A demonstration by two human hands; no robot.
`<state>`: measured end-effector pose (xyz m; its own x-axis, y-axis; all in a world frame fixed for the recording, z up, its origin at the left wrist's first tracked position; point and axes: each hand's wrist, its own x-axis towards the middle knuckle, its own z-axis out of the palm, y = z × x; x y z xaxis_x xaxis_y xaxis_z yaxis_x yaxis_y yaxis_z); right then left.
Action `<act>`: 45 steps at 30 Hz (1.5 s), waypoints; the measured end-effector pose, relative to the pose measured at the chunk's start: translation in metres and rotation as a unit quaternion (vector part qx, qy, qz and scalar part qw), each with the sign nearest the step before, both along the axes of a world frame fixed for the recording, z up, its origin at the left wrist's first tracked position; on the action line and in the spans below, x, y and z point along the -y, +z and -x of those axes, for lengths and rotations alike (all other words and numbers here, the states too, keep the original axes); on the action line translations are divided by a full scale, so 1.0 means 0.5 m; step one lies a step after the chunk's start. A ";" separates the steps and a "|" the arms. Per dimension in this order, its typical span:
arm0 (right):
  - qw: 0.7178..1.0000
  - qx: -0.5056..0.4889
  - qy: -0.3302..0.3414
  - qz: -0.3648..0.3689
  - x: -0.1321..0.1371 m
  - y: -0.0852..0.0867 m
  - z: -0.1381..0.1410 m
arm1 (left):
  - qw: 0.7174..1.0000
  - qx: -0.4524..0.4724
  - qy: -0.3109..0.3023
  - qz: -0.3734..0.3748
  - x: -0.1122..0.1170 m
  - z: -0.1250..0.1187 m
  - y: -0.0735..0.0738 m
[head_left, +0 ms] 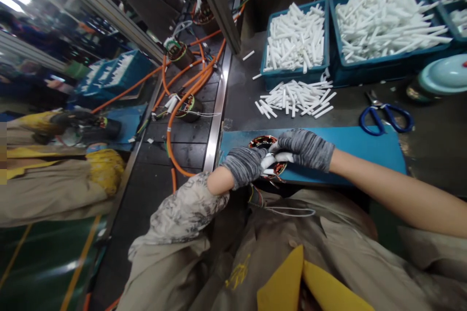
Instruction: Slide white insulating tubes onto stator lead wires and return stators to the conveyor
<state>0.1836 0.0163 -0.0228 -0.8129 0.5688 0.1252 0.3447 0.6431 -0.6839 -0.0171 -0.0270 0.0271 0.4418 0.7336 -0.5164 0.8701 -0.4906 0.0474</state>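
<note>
A round motor stator (263, 141) with reddish-brown windings rests on the blue mat (365, 150) in front of me. Both my hands wear grey knitted gloves and meet over it, covering much of its middle. My left hand (246, 165) is closed at the stator's left side, fingertips bent inward. From the right, my right hand (304, 149) reaches over with its thumb and fingers pinched close to the left fingertips. Whatever lies between the fingers is too small to make out. White sleeve pieces (269, 172) show at the stator's near side, below the fingers.
Blue bins (268, 75) hold white tubes, with a loose pile of tubes (295, 97) before them. Blue-handled scissors (386, 119) and a light-lidded container (443, 77) lie right. Leftward, a conveyor (193, 150) carries stators and orange cables (170, 131); a co-worker's yellow sleeve (105, 167) is beyond.
</note>
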 end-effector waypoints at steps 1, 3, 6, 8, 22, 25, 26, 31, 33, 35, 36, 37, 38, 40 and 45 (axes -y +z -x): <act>1.000 -0.017 0.003 0.003 -0.006 -0.007 -0.006 | 1.000 -0.016 -0.008 0.015 -0.003 -0.007 0.005; 0.999 -0.043 0.014 0.005 -0.019 -0.021 -0.016 | 0.998 -0.037 -0.020 0.037 -0.009 -0.018 0.011; 0.997 -0.063 0.045 0.015 -0.030 -0.037 -0.019 | 0.999 -0.029 -0.007 0.012 -0.008 -0.030 0.004; 0.995 -0.077 0.050 0.026 -0.030 -0.043 -0.018 | 0.999 -0.005 0.017 -0.031 0.000 -0.034 -0.005; 0.991 -0.119 0.009 0.064 -0.025 -0.064 -0.026 | 0.993 0.067 0.047 -0.089 0.014 -0.010 -0.001; 0.977 -0.157 -0.041 0.135 -0.012 -0.073 -0.033 | 0.991 0.066 0.108 -0.042 0.031 -0.004 -0.002; 0.970 -0.170 -0.057 0.163 -0.008 -0.076 -0.034 | 0.991 0.047 0.122 -0.037 0.034 -0.009 -0.001; 0.949 -0.191 -0.073 0.239 -0.005 -0.085 -0.033 | 0.997 -0.027 0.067 0.007 0.004 -0.051 0.011; 0.946 -0.195 -0.073 0.249 -0.008 -0.082 -0.032 | 0.999 -0.024 0.030 0.026 -0.013 -0.054 0.015; 0.951 -0.192 -0.073 0.232 -0.006 -0.077 -0.032 | 0.999 -0.013 0.028 0.040 -0.018 -0.046 0.017; 0.957 -0.186 -0.073 0.211 -0.003 -0.074 -0.032 | 0.998 -0.002 0.040 0.041 -0.015 -0.040 0.018; 0.964 -0.177 -0.074 0.185 0.001 -0.070 -0.031 | 0.998 0.011 0.059 0.030 -0.008 -0.035 0.017; 0.971 -0.166 -0.076 0.153 0.007 -0.067 -0.030 | 0.997 0.022 0.079 0.007 0.001 -0.031 0.015; 0.983 -0.139 -0.087 0.080 0.021 -0.060 -0.024 | 0.991 0.040 0.109 -0.072 0.022 -0.027 0.009; 0.989 -0.087 -0.114 -0.022 0.043 -0.049 -0.008 | 0.982 0.037 -0.002 -0.186 0.029 -0.019 -0.015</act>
<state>0.1877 -0.0052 -0.0473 -0.6279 0.7259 0.2807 0.3637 0.5925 -0.7188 -0.0074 -0.0415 0.0194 0.4718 0.8632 -0.1798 0.8689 -0.4898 -0.0718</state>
